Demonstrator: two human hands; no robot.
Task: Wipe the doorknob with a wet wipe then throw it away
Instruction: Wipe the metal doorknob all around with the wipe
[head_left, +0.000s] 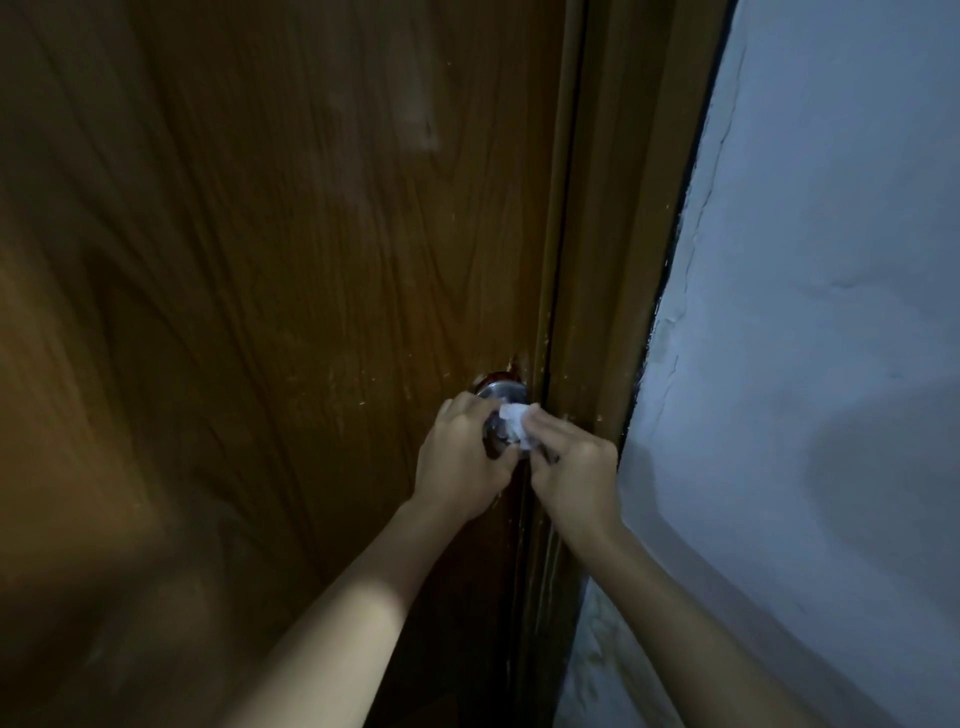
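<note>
Door (234, 260): brown wood grain, filling the left and centre of the view, shut against its frame (602, 260). Left hand (460, 460): reaches up from the lower centre, fingers curled round the doorknob (501, 391) from its left side, grasping it. Doorknob: silver metal, mounted near the right edge of the door, mostly covered by the two hands; only its upper part and a dim strip between the hands show. Wet wipe (517, 425): white, crumpled, pressed against the right face of the doorknob. Right hand (574, 467): fingers pinch the wet wipe and hold it on the doorknob, just beside the left hand. Wall (805, 312): pale, cracked paint, right of the frame.
</note>
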